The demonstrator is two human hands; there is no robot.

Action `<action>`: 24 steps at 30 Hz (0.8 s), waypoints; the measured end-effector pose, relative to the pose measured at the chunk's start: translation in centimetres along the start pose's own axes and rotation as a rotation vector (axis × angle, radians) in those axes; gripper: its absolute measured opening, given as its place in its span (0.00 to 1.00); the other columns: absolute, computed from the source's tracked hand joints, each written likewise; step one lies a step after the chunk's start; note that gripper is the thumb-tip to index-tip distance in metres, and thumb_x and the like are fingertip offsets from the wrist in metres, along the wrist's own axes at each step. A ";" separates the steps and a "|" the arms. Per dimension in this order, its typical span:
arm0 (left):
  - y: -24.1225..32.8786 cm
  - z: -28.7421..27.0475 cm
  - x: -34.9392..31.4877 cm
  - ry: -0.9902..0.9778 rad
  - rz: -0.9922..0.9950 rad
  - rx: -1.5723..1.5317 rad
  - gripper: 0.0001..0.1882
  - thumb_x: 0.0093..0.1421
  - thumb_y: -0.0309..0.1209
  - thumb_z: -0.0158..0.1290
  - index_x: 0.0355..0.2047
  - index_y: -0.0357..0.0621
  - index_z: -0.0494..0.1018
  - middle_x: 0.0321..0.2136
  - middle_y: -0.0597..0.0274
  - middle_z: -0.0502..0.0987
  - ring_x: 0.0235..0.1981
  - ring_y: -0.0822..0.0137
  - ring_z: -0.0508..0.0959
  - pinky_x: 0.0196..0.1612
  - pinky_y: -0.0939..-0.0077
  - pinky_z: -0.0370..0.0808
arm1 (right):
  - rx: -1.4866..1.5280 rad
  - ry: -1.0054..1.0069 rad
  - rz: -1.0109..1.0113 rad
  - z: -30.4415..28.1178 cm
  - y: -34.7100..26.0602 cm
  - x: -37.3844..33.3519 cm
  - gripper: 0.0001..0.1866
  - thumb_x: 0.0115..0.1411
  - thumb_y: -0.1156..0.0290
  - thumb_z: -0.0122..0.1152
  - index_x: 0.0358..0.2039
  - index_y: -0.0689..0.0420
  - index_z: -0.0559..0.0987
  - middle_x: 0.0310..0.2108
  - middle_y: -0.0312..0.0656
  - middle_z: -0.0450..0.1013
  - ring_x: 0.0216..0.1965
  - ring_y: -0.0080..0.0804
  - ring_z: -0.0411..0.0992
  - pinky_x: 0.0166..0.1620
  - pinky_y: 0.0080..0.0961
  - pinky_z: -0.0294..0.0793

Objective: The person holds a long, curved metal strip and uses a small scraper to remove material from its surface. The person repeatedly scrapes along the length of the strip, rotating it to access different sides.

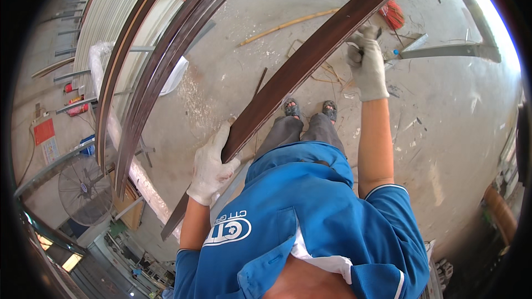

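Head view, looking straight down the body to the concrete floor [443, 133].

Hands: two, both in white work gloves. Left hand [212, 165] is wrapped around the near part of one long dark brown strip [288, 75], fingers curled over its upper edge. Right hand [367, 62] is closed on the same strip farther along, arm stretched forward. The two hands are well apart along the strip's length.

Strip: one piece, dark wood-grain finish, running from lower left beside the left hip up to the upper right rim of the view. It is held off the floor, passing above the feet. It looks curved; cannot tell how much of that is the lens.

Feet: two, in sandals [310, 109], standing on the floor just below the strip.

Stack at left: similar dark strips [147, 86] lie side by side on a metal rack; at least three, exact count unclear.

Other items: one standing fan [84, 189] lower left; one thin pale stick [288, 24] on the floor; one red broom [394, 15] near the right hand; one grey metal profile [449, 51] at far right. Floor carries scattered chips and dust.
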State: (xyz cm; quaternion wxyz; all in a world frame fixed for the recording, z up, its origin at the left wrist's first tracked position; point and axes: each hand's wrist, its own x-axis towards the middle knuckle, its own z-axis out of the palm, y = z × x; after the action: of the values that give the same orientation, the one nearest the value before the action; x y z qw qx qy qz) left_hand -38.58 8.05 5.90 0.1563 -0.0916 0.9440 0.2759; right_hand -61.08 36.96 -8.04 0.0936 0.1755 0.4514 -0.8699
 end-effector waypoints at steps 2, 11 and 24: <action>-0.3 -0.2 0.6 0.005 0.007 -0.029 0.37 0.53 0.31 0.58 0.65 0.39 0.66 0.40 0.39 0.80 0.42 0.49 0.84 0.46 0.66 0.77 | 0.010 0.007 0.000 -1.4 -0.7 -0.6 0.28 0.71 0.47 0.54 0.58 0.59 0.72 0.30 0.37 0.74 0.21 0.13 0.58 0.23 0.13 0.59; -3.0 -0.8 2.6 -0.218 0.014 -0.232 0.35 0.52 0.31 0.56 0.63 0.38 0.68 0.37 0.45 0.81 0.35 0.54 0.82 0.42 0.68 0.77 | -0.048 0.046 -0.217 -3.4 -0.4 -2.3 0.15 0.73 0.66 0.51 0.57 0.57 0.73 0.30 0.36 0.75 0.25 0.19 0.69 0.28 0.19 0.68; 3.6 -0.4 8.5 -0.325 -0.103 -0.096 0.29 0.60 0.45 0.61 0.56 0.40 0.75 0.27 0.46 0.81 0.30 0.49 0.82 0.35 0.62 0.75 | -0.201 0.208 -0.486 -7.0 -10.6 6.2 0.16 0.74 0.69 0.47 0.61 0.55 0.69 0.30 0.37 0.76 0.26 0.17 0.69 0.29 0.18 0.69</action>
State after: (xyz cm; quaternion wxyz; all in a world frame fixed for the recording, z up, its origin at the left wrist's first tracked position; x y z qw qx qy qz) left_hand -47.60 10.08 5.05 0.3163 -0.1016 0.8861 0.3233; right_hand -68.66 48.73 -6.20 -0.1477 0.1400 0.5716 -0.7949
